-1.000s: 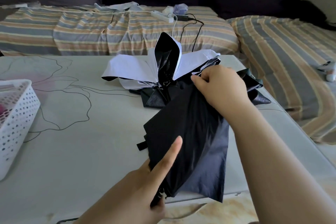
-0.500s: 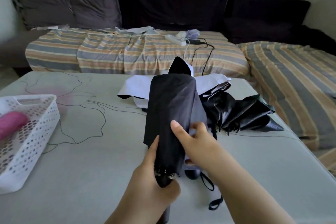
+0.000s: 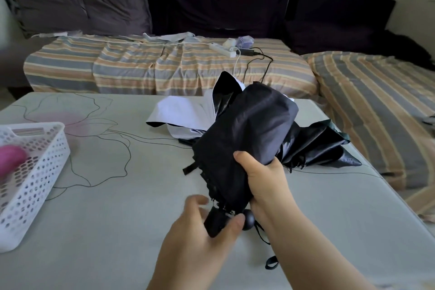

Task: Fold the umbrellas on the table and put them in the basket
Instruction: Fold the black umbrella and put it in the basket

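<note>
Two hands grip black umbrella (image 3: 247, 134): left hand (image 3: 200, 231) fingers round handle, right hand (image 3: 266, 186) fingers clamp canopy, mid-table.

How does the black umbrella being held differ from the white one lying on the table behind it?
The black umbrella is gathered into a rough bundle, while the white umbrella lies splayed with its panels spread. The black umbrella is gripped by both hands, the right hand round its canopy and the left hand at its handle; the white umbrella rests untouched on the table. The black one is dark outside; the white one is pale with a black lining. Neither is in the basket.
</note>
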A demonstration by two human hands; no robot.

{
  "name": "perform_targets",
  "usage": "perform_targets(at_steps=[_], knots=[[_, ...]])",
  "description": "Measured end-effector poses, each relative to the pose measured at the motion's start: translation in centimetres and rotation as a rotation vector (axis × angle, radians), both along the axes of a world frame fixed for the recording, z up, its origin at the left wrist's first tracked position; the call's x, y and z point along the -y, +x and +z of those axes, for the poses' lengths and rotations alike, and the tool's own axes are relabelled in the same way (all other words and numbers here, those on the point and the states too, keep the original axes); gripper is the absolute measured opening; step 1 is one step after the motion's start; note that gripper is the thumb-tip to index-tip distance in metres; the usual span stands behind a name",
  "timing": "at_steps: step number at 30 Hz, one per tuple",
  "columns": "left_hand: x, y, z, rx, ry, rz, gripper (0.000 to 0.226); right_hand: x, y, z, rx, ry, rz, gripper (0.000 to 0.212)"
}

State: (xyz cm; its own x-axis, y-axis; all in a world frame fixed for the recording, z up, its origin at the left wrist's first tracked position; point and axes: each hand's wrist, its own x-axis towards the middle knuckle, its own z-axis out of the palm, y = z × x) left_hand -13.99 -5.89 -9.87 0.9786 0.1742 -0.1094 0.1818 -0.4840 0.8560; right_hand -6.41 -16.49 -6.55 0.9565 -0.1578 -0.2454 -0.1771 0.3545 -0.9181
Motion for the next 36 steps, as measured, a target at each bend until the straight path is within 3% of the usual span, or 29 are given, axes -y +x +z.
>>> perform_targets(at_steps=[2, 5, 9, 12, 17, 21, 29, 31, 33, 36], knots=[[-0.3, 0.8, 0.4, -0.123, -0.19, -0.119, 0.048, -0.5, -0.2, -0.2, -0.017, 0.076, 0.029, 0.021], [-0.6, 1.1, 1.4, -0.161, -0.437, -0.117, 0.048, -1.0, -0.5, -0.2, -0.033, 0.177, 0.101, 0.023], [-1.6, 1.0, 1.8, -0.064, -0.39, -0.108, 0.052, -0.1, 0.2, 1.0, 0.033, 0.155, 0.088, 0.028], [-3.2, 1.2, 1.8, -0.06, -0.211, -0.227, 0.052, 2.6, 1.3, 2.2, 0.07, 0.181, 0.019, 0.029], [-5.8, 1.5, 0.8, -0.098, -0.063, -0.37, 0.049, 5.8, 1.0, 1.8, -0.144, 0.195, 0.114, 0.017], [-7.3, 2.0, 0.4, -0.169, -0.092, -0.405, 0.052, 6.0, 0.7, 1.3, -0.214, 0.212, 0.168, 0.013], [-9.6, 3.7, -0.9, -0.394, -0.278, -0.361, 0.106, 2.7, 0.1, -0.9, 0.082, 0.178, 0.323, 0.036], [-9.9, 3.9, -1.0, -0.424, -0.421, -0.418, 0.099, 2.4, 0.2, -1.2, 0.123, 0.227, 0.348, 0.04], [-10.0, 3.7, -0.8, -0.409, -0.543, -0.465, 0.077, 2.1, 0.3, -1.2, 0.17, 0.236, 0.399, 0.039], [-9.9, 3.1, -0.5, -0.326, -0.576, -0.383, 0.055, 2.3, 0.7, -1.6, 0.177, 0.278, 0.448, 0.031]])
